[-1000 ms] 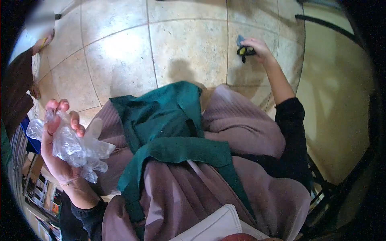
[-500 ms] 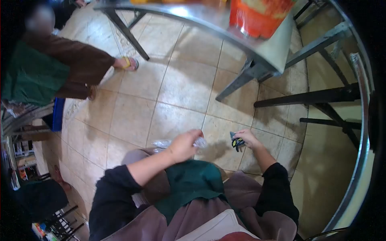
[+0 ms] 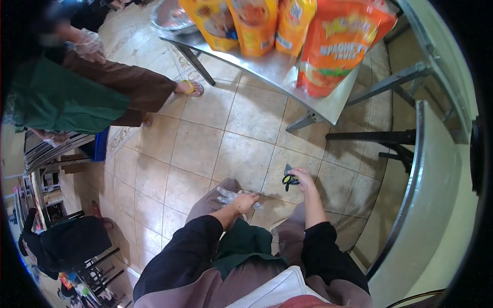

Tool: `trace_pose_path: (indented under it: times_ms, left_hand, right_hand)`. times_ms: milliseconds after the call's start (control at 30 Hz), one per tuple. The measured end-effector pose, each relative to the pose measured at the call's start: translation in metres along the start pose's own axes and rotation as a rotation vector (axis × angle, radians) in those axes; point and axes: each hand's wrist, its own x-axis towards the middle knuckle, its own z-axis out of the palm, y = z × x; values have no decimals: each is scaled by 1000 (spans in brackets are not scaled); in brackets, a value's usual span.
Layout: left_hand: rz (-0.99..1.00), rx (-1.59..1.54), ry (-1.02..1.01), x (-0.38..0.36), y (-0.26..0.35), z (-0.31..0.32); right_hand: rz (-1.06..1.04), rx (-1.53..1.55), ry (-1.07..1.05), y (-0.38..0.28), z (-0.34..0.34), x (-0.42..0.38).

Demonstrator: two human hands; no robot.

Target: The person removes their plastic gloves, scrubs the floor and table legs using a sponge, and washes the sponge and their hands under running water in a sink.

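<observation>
Swinging in from far out to the side, the left hand (image 3: 245,203) is now in front of the table (image 3: 277,71), near the right hand (image 3: 304,179). Its fingers look curled around some thin clear plastic (image 3: 226,194). The right hand still grips what look like scissors (image 3: 290,179), in front of the table's near corner. Orange bags (image 3: 336,43) on the table now show too, so both hands and the bags can be seen together.
</observation>
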Motion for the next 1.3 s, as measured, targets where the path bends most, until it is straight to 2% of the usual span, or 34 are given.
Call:
trace_pose_path:
  times_ms: [67,100,133,200,267,333,400,467,533,633,700,767,833,867,900,967,1033,1067,1100,1133,1167,1200,1233,1300]
  left_hand:
    - [60,14,113,-36,6,-16]
    - [38,20,44,-50,10,-35]
    - [26,20,69,-66,15,-57]
    - [-153,-69,195,-102,24,-101]
    - [-249,-121,318,-149,39,-151]
    - [-444,-301,495,-202,57,-209]
    - [-508,-343,621,-253,40,-222]
    - [-650,-511,826,-316,33,-234]
    - [-718,-613,774,-399,40,-263]
    - [-989,-648,841,-512,25,-235]
    - [-1150,-733,1084,-588,13,-189]
    - [-1519,-771,1202,-653,17,-142]
    - [-1846,-894,1530,-698,39,-88]
    - [-1917,-1032,1673,-712,52,-56]
    - [-1981,-1167,1820,-719,68,-29]
    - [-2152,-1156,1834,-718,119,1]
    - [-2232,-1192,1651,-695,151,58]
    - [-2229,-1233,1658,-682,178,56]
    - [-2270,-1355,1515,-666,198,61]
    - [-2180,-1426,1615,-646,223,55]
    - [-2195,-1437,1618,-629,248,34]
    - [-2261,-1437,1814,-591,245,77]
    - [-2253,-1916,1620,-578,259,74]
    - [-2296,-1898,1537,-522,253,103]
  right_hand:
    - [17,7,-7,-9,19,-39]
    - [33,-11,-27,-15,28,-57]
    - [45,-32,-55,-25,39,-79]
    - [58,-29,-62,-46,64,-125]
    - [117,-43,-104,-71,92,-169]
    - [134,-108,-158,-99,123,-207]
    - [124,-205,-217,-124,157,-244]
    - [123,-330,-272,-158,207,-270]
    - [137,-424,-296,-193,266,-306]
    - [85,-585,-402,-230,358,-341]
    - [23,-646,-487,-234,409,-342]
    - [4,-736,-552,-241,470,-355]
    - [21,-768,-655,-241,523,-362]
    - [45,-798,-699,-238,549,-364]
    - [38,-841,-737,-233,572,-362]
    - [46,-939,-804,-220,623,-371]
    - [61,-974,-856,-201,674,-375]
    - [81,-985,-918,-188,697,-376]
    - [100,-994,-976,-176,720,-375]
    - [36,-1084,-994,-165,743,-371]
    - [73,-1120,-1028,-158,766,-381]
    - [113,-1151,-1070,-147,792,-395]
    - [146,-1167,-1112,-131,816,-400]
    - [201,-1204,-1200,-97,859,-407]
